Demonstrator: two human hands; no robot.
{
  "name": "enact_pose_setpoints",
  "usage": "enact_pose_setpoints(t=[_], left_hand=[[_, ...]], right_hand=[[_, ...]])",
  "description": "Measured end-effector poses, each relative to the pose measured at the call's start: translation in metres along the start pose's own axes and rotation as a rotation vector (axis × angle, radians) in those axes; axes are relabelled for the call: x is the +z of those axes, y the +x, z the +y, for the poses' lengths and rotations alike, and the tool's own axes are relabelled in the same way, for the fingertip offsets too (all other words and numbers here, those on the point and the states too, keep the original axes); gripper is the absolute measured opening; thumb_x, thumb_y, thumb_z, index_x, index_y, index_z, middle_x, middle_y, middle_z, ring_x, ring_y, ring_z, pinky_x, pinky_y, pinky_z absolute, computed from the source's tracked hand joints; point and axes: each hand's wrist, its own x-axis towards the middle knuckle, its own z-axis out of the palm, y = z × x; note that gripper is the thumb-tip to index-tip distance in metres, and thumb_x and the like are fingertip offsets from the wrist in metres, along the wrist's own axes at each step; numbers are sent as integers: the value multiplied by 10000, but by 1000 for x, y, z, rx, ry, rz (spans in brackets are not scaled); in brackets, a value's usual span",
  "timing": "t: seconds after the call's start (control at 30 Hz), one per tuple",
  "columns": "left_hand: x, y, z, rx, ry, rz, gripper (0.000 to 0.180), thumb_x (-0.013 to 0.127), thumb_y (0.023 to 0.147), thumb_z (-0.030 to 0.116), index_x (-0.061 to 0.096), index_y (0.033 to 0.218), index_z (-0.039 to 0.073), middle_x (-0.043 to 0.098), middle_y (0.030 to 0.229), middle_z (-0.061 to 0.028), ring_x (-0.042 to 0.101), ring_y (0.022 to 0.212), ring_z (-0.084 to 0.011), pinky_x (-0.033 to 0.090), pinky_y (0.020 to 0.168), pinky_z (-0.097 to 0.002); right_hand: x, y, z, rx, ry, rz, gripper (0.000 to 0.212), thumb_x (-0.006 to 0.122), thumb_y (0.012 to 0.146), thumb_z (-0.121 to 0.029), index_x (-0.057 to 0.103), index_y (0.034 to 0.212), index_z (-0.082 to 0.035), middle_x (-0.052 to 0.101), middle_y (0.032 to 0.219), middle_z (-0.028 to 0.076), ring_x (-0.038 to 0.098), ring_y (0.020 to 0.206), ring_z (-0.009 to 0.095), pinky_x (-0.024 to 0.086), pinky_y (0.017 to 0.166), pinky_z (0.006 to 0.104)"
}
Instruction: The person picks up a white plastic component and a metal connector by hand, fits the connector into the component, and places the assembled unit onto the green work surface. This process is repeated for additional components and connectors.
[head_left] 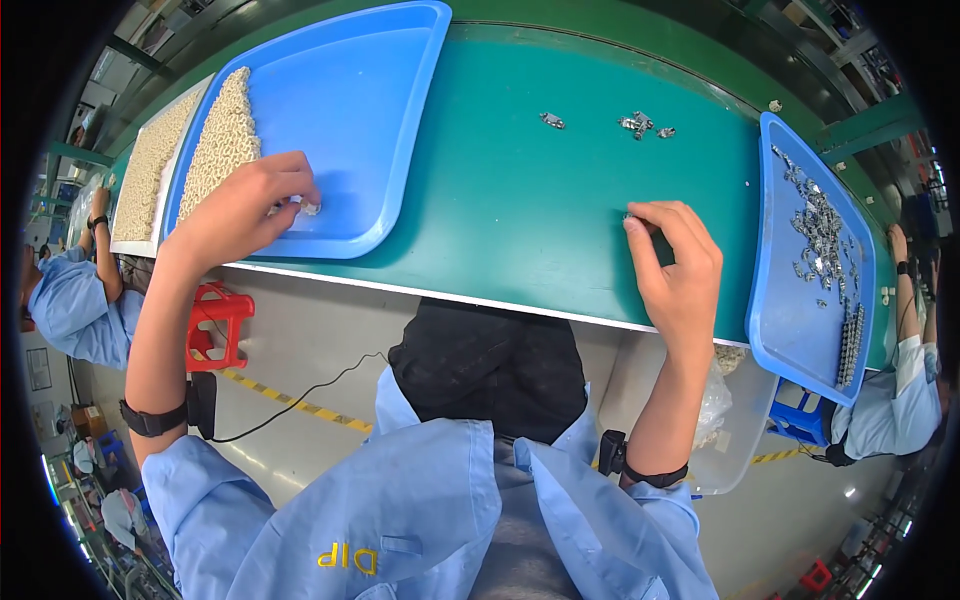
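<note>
My left hand (243, 208) is over the near side of a large blue tray (408, 150), fingers closed in a pinch. At its fingertips shows a small whitish part (309, 207), too small to name more exactly. Beyond that hand, rows of cream-coloured small parts (222, 130) lie packed along the tray's left side. My right hand (682, 268) is over the green tabletop (500, 200), thumb and forefinger pressed together. Something tiny and dark shows between those tips; its kind cannot be made out. Farther off lie several small shiny metal pieces (637, 124).
At the right, another blue tray (765, 300) holds scattered metal pieces and neat rows of them. A white tray (150, 185) of cream parts stands far left. Below are a red stool (220, 325) and a translucent bin (740, 440). Co-workers sit at both sides.
</note>
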Motion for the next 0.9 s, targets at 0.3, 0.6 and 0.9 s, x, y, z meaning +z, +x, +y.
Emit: enact_pose_setpoints(t=[0.3,0.6,0.9], left_hand=[[15,-9,12,-119,-93,224,234,646,872,-36,718,1092,-1,667,1029,-145,649,879,-285,543,827,-388],[15,1,6,-157,-174,79,244,719,857,-10,712,1100,-24,671,1005,-138,659,902,-295,550,864,-389],[50,26,117,266,-15,897,274,757,758,-76,734,1029,-45,747,1003,-167,724,830,-312,585,717,-381]], right_hand=[[0,2,-2,24,3,-22,104,758,875,34,727,972,14,731,890,113,685,790,239,534,729,361],[1,3,-1,-21,-10,-37,91,764,880,52,734,963,33,739,920,124,680,805,229,535,749,339],[17,-6,-74,-328,485,174,188,750,902,62,699,1082,43,724,973,200,703,870,317,572,743,397]])
